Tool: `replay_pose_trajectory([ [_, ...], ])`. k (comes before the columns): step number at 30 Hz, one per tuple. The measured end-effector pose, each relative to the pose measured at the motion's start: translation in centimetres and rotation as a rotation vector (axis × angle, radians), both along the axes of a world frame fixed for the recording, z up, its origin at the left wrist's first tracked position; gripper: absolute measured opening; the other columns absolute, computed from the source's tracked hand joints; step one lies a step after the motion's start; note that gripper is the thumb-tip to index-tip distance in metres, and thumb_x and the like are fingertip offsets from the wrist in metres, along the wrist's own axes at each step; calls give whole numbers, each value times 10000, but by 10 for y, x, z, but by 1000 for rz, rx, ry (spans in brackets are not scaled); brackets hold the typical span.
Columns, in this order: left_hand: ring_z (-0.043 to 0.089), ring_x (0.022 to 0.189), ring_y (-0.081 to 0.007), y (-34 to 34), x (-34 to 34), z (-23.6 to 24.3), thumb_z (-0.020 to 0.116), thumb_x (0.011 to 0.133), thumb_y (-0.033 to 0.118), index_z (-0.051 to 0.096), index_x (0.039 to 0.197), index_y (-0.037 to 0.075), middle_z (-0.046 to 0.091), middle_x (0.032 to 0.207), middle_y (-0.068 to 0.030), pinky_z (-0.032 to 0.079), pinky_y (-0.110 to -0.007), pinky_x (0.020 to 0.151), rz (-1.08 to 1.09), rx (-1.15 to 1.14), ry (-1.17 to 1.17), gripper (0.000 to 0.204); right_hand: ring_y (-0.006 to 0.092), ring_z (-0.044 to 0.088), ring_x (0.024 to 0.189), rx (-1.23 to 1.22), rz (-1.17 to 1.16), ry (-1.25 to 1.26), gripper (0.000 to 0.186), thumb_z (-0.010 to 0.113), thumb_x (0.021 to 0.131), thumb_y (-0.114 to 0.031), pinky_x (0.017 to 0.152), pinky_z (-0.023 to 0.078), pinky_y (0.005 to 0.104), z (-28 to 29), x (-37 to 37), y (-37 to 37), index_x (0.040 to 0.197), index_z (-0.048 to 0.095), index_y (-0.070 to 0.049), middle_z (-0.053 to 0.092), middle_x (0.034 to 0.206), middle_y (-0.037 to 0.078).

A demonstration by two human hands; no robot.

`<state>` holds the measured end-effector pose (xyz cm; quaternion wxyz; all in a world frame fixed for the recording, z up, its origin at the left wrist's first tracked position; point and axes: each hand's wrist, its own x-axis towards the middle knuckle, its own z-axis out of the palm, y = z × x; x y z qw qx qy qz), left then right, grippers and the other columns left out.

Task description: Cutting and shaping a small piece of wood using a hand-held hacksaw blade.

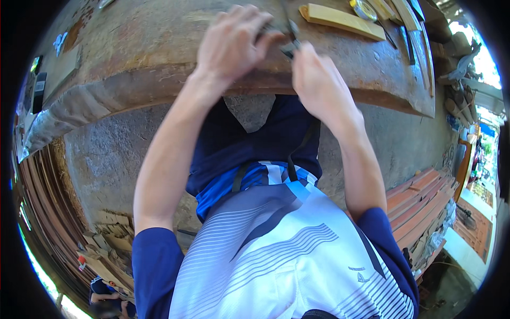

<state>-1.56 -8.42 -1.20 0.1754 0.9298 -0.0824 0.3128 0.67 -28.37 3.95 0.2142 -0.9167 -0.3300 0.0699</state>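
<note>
My left hand [234,43] is at the near side of a thick wooden workbench [138,53], its fingers curled over a small greyish piece [276,24] that is mostly hidden and blurred. Close beside it, my right hand [321,80] is closed at the bench's front edge. From its fingers a thin dark blade-like tool [287,18] points away from me and runs out of the top of the view. Motion smears both hands, so the tool's exact kind cannot be told. The tool and the greyish piece lie close together; whether they touch is unclear.
Right of my hands lie a pale wooden block [345,22], a tape roll [364,9] and several wood strips. A dark flat object [39,93] is at the far left. Stacked boards [419,199] stand behind me at the right, long planks at the left. Another person [106,297] is at lower left.
</note>
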Motion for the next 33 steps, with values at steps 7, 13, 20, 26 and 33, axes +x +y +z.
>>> replay_pose_trajectory([
  [7, 668, 1074, -284, -21, -3, -5, 732, 968, 319, 755, 1169, -6, 713, 1097, -100, 531, -396, 939, 97, -135, 2, 383, 574, 691, 921, -35, -183, 106, 274, 469, 1088, -171, 839, 557, 617, 14, -2, 3, 1030, 574, 75, 690, 874, 389],
  [13, 667, 1048, -295, -5, 7, -1, 752, 947, 316, 768, 1137, -21, 711, 1064, -110, 527, -424, 928, 129, -91, -30, 388, 566, 695, 971, -30, -198, 134, 265, 463, 1066, -150, 874, 562, 604, 10, -3, 22, 1038, 589, 81, 705, 980, 392],
  [20, 671, 1074, -364, 72, 39, 5, 738, 979, 310, 766, 1137, -21, 726, 1073, -164, 529, -456, 950, 394, -33, -2, 368, 480, 685, 725, -81, -110, -7, 160, 477, 1062, -65, 653, 504, 587, 16, -102, -121, 1062, 586, 52, 662, 760, 290],
  [26, 670, 1061, -358, 53, 17, 10, 745, 982, 352, 773, 1143, 2, 729, 1069, -160, 523, -453, 948, 230, -74, -13, 386, 403, 663, 584, 169, -367, 143, 196, 477, 1113, -119, 540, 458, 492, 56, -69, -107, 1120, 605, 30, 628, 684, 251],
  [33, 655, 1025, -318, 25, 7, 12, 787, 950, 348, 779, 1159, 21, 728, 1073, -104, 509, -435, 953, 217, -153, 70, 388, 551, 697, 875, 136, -144, 165, 301, 426, 1104, -207, 819, 536, 638, 21, 27, 28, 1043, 581, 44, 690, 886, 375],
])
